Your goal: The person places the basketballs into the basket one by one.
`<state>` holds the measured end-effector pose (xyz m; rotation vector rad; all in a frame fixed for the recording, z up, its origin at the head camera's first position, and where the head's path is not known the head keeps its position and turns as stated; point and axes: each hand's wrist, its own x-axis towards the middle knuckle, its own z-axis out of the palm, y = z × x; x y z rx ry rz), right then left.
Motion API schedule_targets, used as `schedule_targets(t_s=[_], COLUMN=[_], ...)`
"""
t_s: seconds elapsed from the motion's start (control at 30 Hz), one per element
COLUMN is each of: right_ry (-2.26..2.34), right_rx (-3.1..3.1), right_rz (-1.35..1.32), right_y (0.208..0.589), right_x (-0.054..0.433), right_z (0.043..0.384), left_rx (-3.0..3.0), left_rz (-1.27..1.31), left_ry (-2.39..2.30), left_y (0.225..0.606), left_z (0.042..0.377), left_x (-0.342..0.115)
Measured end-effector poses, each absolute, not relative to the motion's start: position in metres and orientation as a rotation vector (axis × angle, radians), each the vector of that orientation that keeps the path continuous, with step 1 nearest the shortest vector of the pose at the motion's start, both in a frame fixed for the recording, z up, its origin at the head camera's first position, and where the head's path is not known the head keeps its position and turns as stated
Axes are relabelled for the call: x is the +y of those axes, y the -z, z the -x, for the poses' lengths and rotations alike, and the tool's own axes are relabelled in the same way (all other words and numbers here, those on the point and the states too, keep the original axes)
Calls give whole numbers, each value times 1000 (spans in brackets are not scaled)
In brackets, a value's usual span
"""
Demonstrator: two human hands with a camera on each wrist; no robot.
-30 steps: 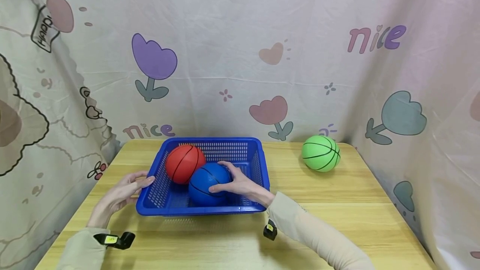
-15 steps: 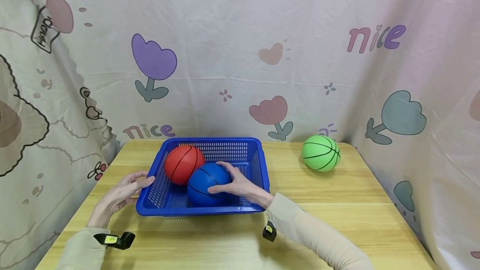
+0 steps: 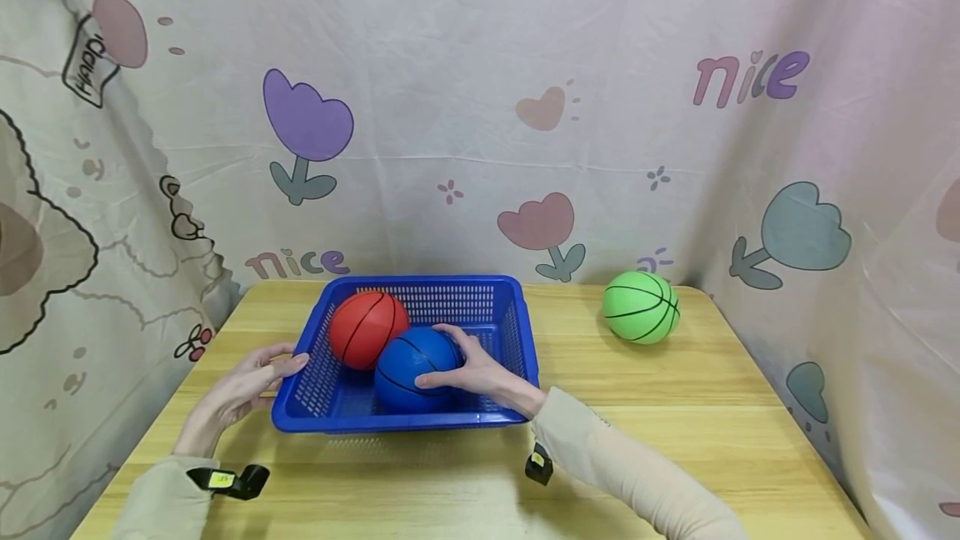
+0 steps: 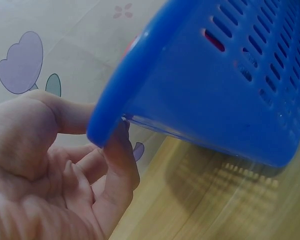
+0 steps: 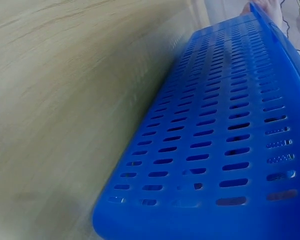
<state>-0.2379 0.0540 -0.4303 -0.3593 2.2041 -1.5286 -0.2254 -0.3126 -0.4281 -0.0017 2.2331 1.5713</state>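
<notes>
A blue plastic basket [image 3: 405, 423] with slotted walls stands on the table. My left hand [image 3: 243, 386] grips its left rim; in the left wrist view the thumb lies over the rim [image 4: 125, 90] and curled fingers are under it. Inside, toward the front, is a blue ball [image 3: 405, 365] with black basketball lines. My right hand [image 3: 480, 369] holds that ball from its right side, thumb at the front and fingers at the back. Beside it at the back left sits a red ball [image 3: 366, 327]. The right wrist view shows the basket's slotted wall [image 5: 205, 120], with the right hand out of sight.
A green ball [image 3: 641, 307] of the same kind rests on the wooden table [image 3: 660, 432] near the back right edge, outside the basket. A patterned cloth curtain [image 3: 427, 140] hangs behind the table and at both sides.
The blue ball and my right hand have shifted very slightly left, and the red ball a touch with them. My left hand stays on the basket rim.
</notes>
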Motion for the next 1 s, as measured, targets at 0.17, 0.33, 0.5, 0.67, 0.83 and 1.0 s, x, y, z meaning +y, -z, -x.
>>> schedule_targets(t_s=[0.17,0.33,0.5,0.67,0.83,1.0], right_ry=[1526,1522,1514,1499,1487,1465], right_rx=[2205,2206,2211,2219,2231,2247], right_rz=[351,352,366,371,372,378], right_y=[430,430,430,430,430,430], right_x=[54,54,54,55,55,54], right_z=[238,238,238,239,240,241], left_rx=[2218,2202,2205,2201,2199,2204], left_rz=[-7,-12,-11,-13,-8,-2], left_ry=[-1588,-1603,-1599,-1605,-1609,-1601], left_y=[428,427,427,427,426,425], left_z=[225,224,224,224,224,224], left_x=[-312,-312,-311,-311,-311,-311])
